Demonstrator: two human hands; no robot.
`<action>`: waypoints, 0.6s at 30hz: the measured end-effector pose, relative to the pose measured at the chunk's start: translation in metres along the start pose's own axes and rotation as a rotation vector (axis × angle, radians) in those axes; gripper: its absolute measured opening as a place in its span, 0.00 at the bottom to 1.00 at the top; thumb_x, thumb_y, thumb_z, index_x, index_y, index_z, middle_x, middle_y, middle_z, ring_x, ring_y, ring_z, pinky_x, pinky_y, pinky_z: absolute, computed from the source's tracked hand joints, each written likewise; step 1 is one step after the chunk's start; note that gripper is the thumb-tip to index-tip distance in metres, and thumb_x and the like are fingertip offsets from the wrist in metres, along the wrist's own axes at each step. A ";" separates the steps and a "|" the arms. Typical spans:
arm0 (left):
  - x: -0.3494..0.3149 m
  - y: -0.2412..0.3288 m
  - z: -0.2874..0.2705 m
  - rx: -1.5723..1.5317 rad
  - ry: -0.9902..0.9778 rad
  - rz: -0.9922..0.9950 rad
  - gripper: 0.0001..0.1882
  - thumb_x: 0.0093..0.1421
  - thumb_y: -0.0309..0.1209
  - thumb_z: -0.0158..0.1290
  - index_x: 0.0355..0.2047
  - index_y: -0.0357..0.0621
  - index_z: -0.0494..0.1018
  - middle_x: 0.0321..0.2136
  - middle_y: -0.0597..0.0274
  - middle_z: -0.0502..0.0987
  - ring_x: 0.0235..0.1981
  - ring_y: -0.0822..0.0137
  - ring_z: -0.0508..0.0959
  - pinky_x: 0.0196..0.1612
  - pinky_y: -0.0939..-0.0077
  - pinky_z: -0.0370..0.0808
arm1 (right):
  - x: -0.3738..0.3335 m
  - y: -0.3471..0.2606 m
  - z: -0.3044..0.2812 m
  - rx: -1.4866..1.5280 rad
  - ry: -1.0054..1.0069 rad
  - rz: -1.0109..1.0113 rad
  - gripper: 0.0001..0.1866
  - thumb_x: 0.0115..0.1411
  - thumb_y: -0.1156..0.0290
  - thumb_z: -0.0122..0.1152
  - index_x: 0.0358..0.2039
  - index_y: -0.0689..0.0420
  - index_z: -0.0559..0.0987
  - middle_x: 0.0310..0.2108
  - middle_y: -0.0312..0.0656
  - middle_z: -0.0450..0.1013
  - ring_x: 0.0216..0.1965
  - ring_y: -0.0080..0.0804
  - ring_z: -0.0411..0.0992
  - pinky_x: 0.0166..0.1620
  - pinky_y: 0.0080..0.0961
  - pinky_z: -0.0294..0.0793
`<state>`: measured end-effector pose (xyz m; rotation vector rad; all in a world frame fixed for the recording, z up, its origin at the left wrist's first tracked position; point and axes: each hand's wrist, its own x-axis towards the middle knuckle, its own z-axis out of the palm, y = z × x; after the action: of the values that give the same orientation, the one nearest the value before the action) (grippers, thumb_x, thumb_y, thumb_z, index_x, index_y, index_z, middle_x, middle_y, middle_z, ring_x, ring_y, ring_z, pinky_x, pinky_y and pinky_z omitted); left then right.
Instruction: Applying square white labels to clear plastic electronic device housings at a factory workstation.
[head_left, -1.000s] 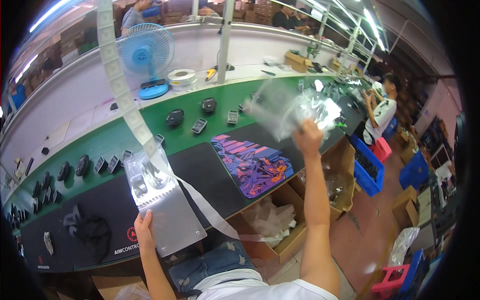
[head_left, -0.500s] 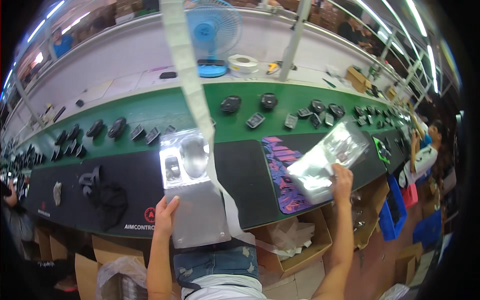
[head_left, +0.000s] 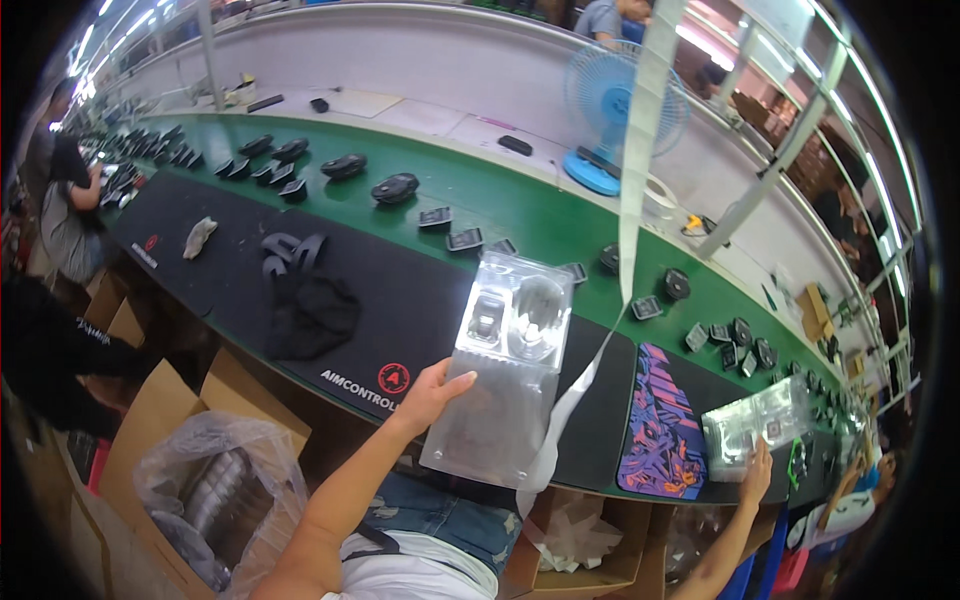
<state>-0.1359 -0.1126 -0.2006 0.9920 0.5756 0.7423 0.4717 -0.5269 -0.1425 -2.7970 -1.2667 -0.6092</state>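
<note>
A clear plastic blister pack (head_left: 497, 420) hangs open in front of me, its moulded half with two hollows pointing away from me. My left hand (head_left: 438, 392) grips its left edge, thumb on top. Over the right-hand end of the bench, my right hand (head_left: 757, 472) has its fingers closed at the near edge of a second clear blister pack (head_left: 735, 430), which is low over the dark mat or resting on it. A long white paper strip (head_left: 640, 170) comes down from above and passes just right of the first pack.
Black mats (head_left: 410, 310) cover the bench's near side, with a patterned purple mat (head_left: 660, 430) among them. Small black devices (head_left: 397, 188) line the green surface (head_left: 480, 180). A blue fan (head_left: 592, 172) stands behind. Cardboard boxes (head_left: 140, 435) sit below. Other people (head_left: 75, 190) stand nearby.
The view has swung left. My right hand has taken its pack farther right and lowered it toward the mat. The left hand still holds the other pack.
</note>
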 end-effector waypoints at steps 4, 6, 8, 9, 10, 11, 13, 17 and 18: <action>-0.002 0.000 0.003 0.037 0.016 0.052 0.19 0.68 0.31 0.57 0.55 0.33 0.71 0.47 0.59 0.79 0.47 0.72 0.78 0.51 0.76 0.76 | -0.012 0.015 0.010 0.019 0.012 0.093 0.31 0.66 0.77 0.53 0.70 0.59 0.62 0.67 0.54 0.64 0.67 0.55 0.61 0.66 0.42 0.63; -0.002 0.002 0.002 0.074 0.005 0.094 0.22 0.67 0.30 0.58 0.57 0.34 0.67 0.48 0.59 0.77 0.47 0.73 0.78 0.53 0.76 0.75 | -0.020 0.030 0.007 -0.024 0.053 0.129 0.33 0.62 0.83 0.50 0.70 0.62 0.61 0.67 0.57 0.62 0.69 0.55 0.59 0.68 0.42 0.60; -0.001 0.004 -0.001 0.035 -0.050 0.048 0.25 0.67 0.31 0.58 0.60 0.34 0.64 0.50 0.58 0.76 0.49 0.72 0.77 0.54 0.76 0.74 | -0.027 0.039 -0.008 -0.134 0.213 0.122 0.35 0.59 0.88 0.46 0.69 0.62 0.62 0.66 0.58 0.63 0.68 0.55 0.60 0.68 0.42 0.60; 0.000 0.005 -0.003 0.015 -0.075 -0.013 0.26 0.67 0.31 0.58 0.61 0.35 0.63 0.51 0.58 0.75 0.50 0.72 0.76 0.55 0.75 0.74 | -0.027 0.039 -0.020 -0.237 0.255 0.180 0.36 0.57 0.90 0.45 0.68 0.63 0.64 0.65 0.58 0.64 0.67 0.56 0.61 0.68 0.42 0.62; 0.001 0.005 -0.004 0.053 -0.088 -0.005 0.29 0.67 0.33 0.59 0.62 0.35 0.61 0.51 0.57 0.75 0.51 0.71 0.76 0.54 0.74 0.75 | -0.026 0.031 -0.034 -0.098 0.465 0.166 0.33 0.58 0.89 0.45 0.67 0.63 0.65 0.64 0.57 0.65 0.65 0.54 0.64 0.67 0.41 0.63; 0.002 0.006 -0.006 0.039 -0.120 0.025 0.29 0.67 0.33 0.59 0.63 0.34 0.61 0.52 0.56 0.74 0.52 0.71 0.75 0.56 0.74 0.74 | -0.024 0.018 -0.051 0.022 0.610 0.208 0.31 0.60 0.88 0.46 0.66 0.63 0.67 0.63 0.56 0.66 0.64 0.53 0.66 0.66 0.40 0.65; 0.003 0.005 -0.007 0.026 -0.167 -0.019 0.30 0.67 0.31 0.59 0.64 0.33 0.60 0.55 0.55 0.72 0.56 0.71 0.73 0.59 0.73 0.72 | -0.016 -0.036 -0.083 0.377 0.706 0.265 0.26 0.63 0.86 0.47 0.63 0.64 0.70 0.61 0.52 0.68 0.59 0.47 0.70 0.63 0.36 0.68; 0.005 0.002 -0.002 0.103 -0.185 0.001 0.30 0.66 0.28 0.59 0.64 0.32 0.60 0.54 0.54 0.74 0.54 0.69 0.75 0.59 0.72 0.72 | -0.002 -0.220 -0.124 1.105 0.320 0.002 0.21 0.67 0.76 0.50 0.60 0.65 0.72 0.56 0.46 0.73 0.56 0.34 0.72 0.61 0.33 0.68; 0.005 0.001 0.000 0.123 -0.177 0.012 0.30 0.66 0.28 0.59 0.64 0.32 0.60 0.53 0.54 0.74 0.54 0.68 0.75 0.59 0.72 0.73 | 0.006 -0.269 -0.131 1.174 0.201 -0.149 0.24 0.66 0.75 0.51 0.63 0.62 0.70 0.58 0.47 0.72 0.57 0.36 0.71 0.61 0.33 0.68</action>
<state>-0.1327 -0.1084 -0.2003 1.1629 0.4656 0.6281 0.2354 -0.3637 -0.0584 -1.6461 -1.2057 -0.0525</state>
